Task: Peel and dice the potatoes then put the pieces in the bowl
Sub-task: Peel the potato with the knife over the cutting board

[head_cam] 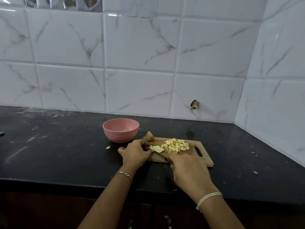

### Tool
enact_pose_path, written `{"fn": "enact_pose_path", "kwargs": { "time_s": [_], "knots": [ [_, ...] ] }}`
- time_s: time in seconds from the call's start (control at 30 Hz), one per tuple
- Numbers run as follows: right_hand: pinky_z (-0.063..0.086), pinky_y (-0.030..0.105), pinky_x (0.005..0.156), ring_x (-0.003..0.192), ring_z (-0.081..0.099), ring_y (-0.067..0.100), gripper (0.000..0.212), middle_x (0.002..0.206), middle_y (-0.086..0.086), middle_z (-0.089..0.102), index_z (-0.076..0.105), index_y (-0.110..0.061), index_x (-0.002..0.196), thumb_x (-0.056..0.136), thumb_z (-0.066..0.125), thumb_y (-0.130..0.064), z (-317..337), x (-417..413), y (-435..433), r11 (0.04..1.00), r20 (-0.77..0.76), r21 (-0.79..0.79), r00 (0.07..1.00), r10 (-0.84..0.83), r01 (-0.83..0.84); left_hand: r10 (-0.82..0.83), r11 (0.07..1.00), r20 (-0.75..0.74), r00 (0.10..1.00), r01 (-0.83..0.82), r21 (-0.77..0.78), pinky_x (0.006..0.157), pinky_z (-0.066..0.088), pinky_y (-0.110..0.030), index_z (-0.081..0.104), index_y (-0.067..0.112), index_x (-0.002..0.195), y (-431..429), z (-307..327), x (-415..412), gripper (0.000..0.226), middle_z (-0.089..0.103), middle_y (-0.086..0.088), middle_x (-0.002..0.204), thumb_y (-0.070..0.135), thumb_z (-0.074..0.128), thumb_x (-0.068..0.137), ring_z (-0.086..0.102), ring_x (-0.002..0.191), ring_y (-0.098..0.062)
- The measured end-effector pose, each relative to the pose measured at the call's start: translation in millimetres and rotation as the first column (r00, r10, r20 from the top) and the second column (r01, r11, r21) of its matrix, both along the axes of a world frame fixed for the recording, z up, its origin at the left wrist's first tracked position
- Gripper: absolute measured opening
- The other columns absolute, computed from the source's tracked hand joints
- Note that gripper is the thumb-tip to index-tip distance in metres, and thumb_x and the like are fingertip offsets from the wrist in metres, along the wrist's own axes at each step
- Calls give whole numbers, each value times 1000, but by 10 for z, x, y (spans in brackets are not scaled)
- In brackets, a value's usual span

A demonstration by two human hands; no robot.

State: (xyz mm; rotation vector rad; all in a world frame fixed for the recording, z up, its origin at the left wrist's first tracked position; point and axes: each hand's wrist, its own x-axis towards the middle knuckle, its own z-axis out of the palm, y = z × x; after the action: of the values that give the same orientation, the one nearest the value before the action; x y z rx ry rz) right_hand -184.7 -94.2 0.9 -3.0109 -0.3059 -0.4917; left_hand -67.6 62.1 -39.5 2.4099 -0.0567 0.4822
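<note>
A wooden cutting board lies on the black counter. A pile of diced potato pieces sits on its middle. My left hand holds down a pale potato piece at the board's left end. My right hand grips a knife whose blade runs to that piece. An unpeeled brown potato rests at the board's far left corner. The pink bowl stands just left of the board and looks empty.
One small potato scrap lies on the counter below the bowl. White marble-look tiles form the wall behind and to the right. A teal object peeks in at the far left edge. The counter's front edge runs under my forearms.
</note>
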Motion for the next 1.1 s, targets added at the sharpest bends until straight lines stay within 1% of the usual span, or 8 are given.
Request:
{"fn": "enact_pose_path", "kwargs": {
  "time_s": [0.2, 0.37, 0.43, 0.5, 0.7, 0.87, 0.97, 1.1],
  "knots": [
    [42, 19, 63, 71, 50, 2, 26, 86, -10, 56, 50, -38, 126, 101, 43, -35, -160, 97, -152, 989, 194, 136, 978, -76, 49, 116, 984, 32, 993, -110, -143, 87, 27, -35, 65, 30, 96, 28, -23, 51, 13, 65, 14, 88, 30, 65, 83, 59, 101, -9],
    [44, 15, 55, 55, 46, 1, 34, 90, -5, 66, 54, -37, 131, 98, 52, -35, -413, 300, -253, 962, 325, 255, 927, -185, 103, 43, 993, 0, 999, -43, -114, 92, 46, -36, 65, 26, 110, 56, -52, 173, 25, 68, 8, 105, 27, 66, 85, 61, 105, -14],
    [38, 11, 57, 56, 44, -1, 36, 98, -6, 68, 55, -36, 132, 96, 55, -36, -452, 353, -274, 958, 367, 263, 906, -211, 117, 17, 997, -25, 1000, -19, -78, 90, 50, -33, 67, 24, 113, 85, -28, 224, 28, 70, 5, 108, 24, 67, 84, 63, 105, -16],
    [35, 10, 55, 54, 42, -1, 36, 90, -9, 67, 59, -33, 129, 93, 59, -35, -472, 390, -283, 959, 393, 259, 894, -214, 115, 3, 1000, -30, 1000, -3, -20, 88, 51, -33, 69, 24, 112, 105, 4, 273, 28, 71, 5, 106, 24, 67, 83, 64, 104, -16],
    [45, 17, 56, 59, 49, 2, 35, 81, -11, 61, 52, -34, 133, 99, 47, -37, -456, 435, -305, 961, 350, 260, 919, -181, 90, -31, 991, 6, 999, 30, 132, 72, 49, -28, 70, 29, 95, 66, 113, 354, 13, 69, 10, 96, 32, 68, 82, 64, 95, -13],
    [49, 19, 59, 62, 50, 3, 37, 85, -11, 59, 46, -36, 136, 100, 41, -41, -453, 443, -318, 964, 317, 244, 930, -185, 108, -43, 998, 26, 999, 42, 40, 69, 47, -29, 64, 29, 88, 67, 61, 349, 6, 63, 13, 82, 33, 67, 85, 62, 86, -12],
    [49, 18, 57, 61, 50, 2, 37, 92, -11, 60, 47, -36, 135, 99, 40, -42, -473, 468, -325, 962, 312, 244, 929, -200, 125, -160, 987, 34, 987, 159, 17, 64, 42, -27, 61, 27, 84, 56, 41, 318, 18, 59, 13, 77, 43, 70, 83, 57, 77, -8],
    [49, 16, 58, 62, 52, 3, 37, 105, -6, 63, 50, -33, 134, 98, 43, -43, -492, 473, -324, 953, 332, 271, 915, -228, 140, -301, 946, 48, 952, 292, 143, 88, 46, -34, 65, 31, 112, -43, 25, 258, 46, 53, 7, 100, 60, 69, 76, 52, 100, -12]
  ]
}}
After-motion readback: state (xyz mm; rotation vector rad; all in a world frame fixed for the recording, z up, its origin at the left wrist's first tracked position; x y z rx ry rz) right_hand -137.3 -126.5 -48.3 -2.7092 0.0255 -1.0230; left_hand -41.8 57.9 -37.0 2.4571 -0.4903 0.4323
